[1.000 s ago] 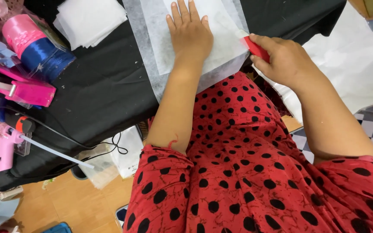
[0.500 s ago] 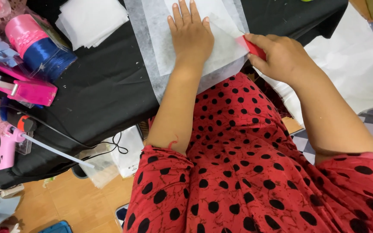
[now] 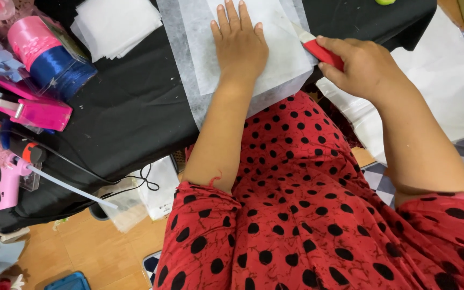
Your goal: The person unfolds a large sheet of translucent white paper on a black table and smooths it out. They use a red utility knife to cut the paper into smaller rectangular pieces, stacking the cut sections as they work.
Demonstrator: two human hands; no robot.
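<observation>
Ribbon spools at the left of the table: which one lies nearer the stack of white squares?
The blue spool, stacked end to end with the pink spool; the blue one is the lower, right-hand one, closer to the white squares.

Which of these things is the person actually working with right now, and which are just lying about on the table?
In use:
- left hand, pressed flat on the white sheet
- right hand, its grip closed on the red-handled cutter, blade at the sheet's right edge

Lying about:
- pink and blue ribbon spools
- stack of white squares
- pink glue gun
- pink tape dispenser
</observation>
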